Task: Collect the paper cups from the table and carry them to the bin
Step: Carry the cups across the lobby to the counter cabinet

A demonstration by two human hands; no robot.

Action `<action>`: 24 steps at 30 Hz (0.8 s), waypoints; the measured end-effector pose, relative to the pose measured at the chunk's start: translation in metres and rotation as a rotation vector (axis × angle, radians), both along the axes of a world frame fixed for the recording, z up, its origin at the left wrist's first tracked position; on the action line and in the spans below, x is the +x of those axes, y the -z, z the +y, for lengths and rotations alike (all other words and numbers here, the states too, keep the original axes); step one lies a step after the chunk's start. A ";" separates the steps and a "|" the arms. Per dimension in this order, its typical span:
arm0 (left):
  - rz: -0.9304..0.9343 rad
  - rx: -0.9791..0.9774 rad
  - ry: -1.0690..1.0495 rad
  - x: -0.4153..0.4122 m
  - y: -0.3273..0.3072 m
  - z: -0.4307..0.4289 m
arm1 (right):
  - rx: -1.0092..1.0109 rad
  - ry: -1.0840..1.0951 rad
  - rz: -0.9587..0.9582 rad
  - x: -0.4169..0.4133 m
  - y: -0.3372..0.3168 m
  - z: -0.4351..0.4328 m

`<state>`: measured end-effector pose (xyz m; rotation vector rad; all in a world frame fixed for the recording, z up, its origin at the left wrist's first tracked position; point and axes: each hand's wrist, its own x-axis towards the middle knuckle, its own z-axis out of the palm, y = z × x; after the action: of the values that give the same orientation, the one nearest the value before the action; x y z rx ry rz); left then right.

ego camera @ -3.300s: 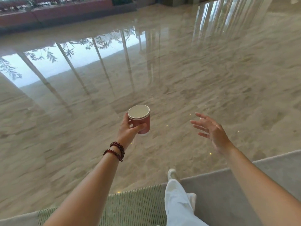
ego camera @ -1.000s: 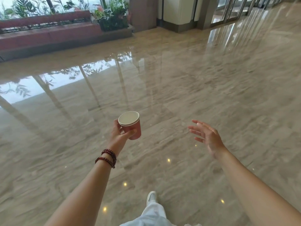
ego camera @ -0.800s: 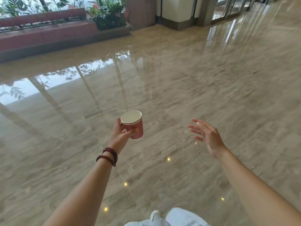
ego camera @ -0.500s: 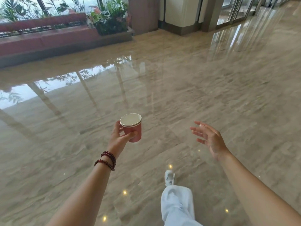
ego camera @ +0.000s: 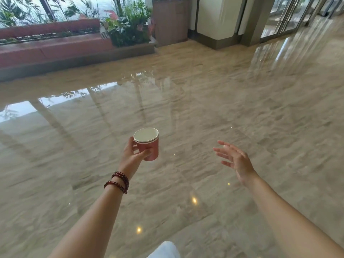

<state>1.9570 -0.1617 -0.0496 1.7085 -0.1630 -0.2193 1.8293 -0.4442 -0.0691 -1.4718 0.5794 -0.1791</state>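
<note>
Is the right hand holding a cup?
No, the right hand is open and empty; the left hand holds the red paper cup.

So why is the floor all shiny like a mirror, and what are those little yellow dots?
In the head view, the polished floor reflects the bright windows as a pale glare patch; the yellow dots look like small light reflections. The far edges bend from the wide lens. The paper cup in the left hand stays fairly sharp.
</note>
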 end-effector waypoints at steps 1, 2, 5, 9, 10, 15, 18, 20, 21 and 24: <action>-0.005 -0.002 0.000 0.020 0.000 -0.012 | 0.003 0.000 -0.002 0.020 0.001 -0.011; -0.010 -0.002 0.002 0.040 0.000 -0.023 | 0.003 0.001 -0.002 0.039 0.002 -0.021; -0.022 0.002 0.016 0.104 0.008 -0.056 | 0.004 0.011 -0.010 0.105 0.008 -0.049; -0.014 -0.016 0.049 0.196 0.019 -0.099 | 0.016 0.032 -0.036 0.200 0.019 -0.083; -0.011 -0.018 0.054 0.221 0.021 -0.108 | 0.024 0.042 -0.033 0.225 0.020 -0.090; -0.005 0.009 0.088 0.346 0.016 -0.153 | 0.019 0.061 -0.018 0.341 0.016 -0.129; -0.023 0.017 0.093 0.408 0.009 -0.176 | 0.019 0.065 -0.021 0.398 0.012 -0.152; -0.026 0.017 0.098 0.444 0.007 -0.192 | 0.023 0.073 -0.024 0.431 0.011 -0.169; -0.029 0.015 0.100 0.461 0.008 -0.200 | 0.028 0.076 -0.026 0.447 0.011 -0.178; -0.016 0.005 0.106 0.509 0.012 -0.227 | 0.045 0.085 -0.027 0.497 0.015 -0.209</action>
<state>2.4660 -0.3885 -0.0613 1.7082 -0.2651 -0.2852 2.3259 -0.6529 -0.0839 -1.4004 0.6205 -0.2509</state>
